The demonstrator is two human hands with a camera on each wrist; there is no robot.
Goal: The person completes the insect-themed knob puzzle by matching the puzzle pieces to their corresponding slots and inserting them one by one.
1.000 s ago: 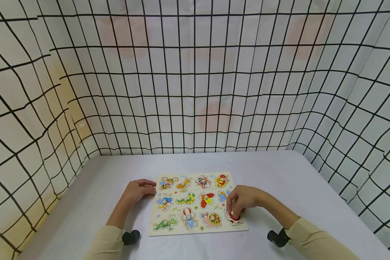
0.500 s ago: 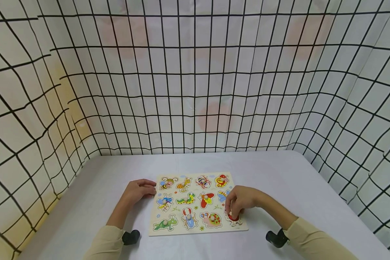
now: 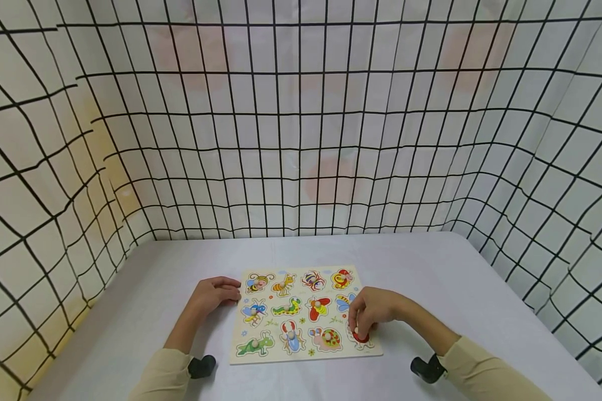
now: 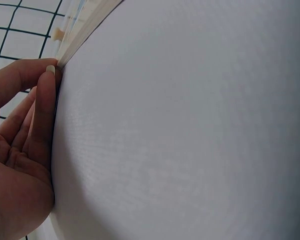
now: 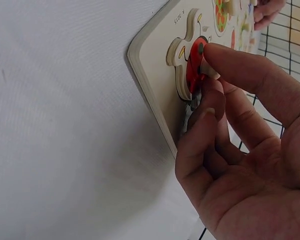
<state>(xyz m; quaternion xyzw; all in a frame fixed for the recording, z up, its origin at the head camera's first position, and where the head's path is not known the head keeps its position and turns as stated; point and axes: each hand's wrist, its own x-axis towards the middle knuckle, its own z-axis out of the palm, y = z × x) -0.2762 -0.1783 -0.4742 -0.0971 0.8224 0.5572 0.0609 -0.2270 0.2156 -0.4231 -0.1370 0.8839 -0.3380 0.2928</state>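
A wooden knob puzzle board (image 3: 271,360) with several insect pieces lies on the white table. At its near right corner my right hand (image 3: 378,305) pinches the small knob of a red ladybug puzzle piece (image 5: 194,57) between thumb and fingers. The piece's pale side edge shows above the board surface in the right wrist view. Part of the ladybug is hidden under the fingers. My left hand (image 3: 213,294) rests on the table at the board's left side, its fingertips right at the board edge (image 4: 87,32).
A snail piece (image 3: 327,338) sits just left of the ladybug, and a blue-winged insect piece (image 3: 344,302) lies beyond it, partly covered by the right hand. White walls with a black grid (image 3: 301,167) enclose the table (image 3: 431,262) at the back and sides.
My right hand has shifted slightly left with the ladybug piece, and more of the red shows under the fingers. The left hand and the board have stayed in place.
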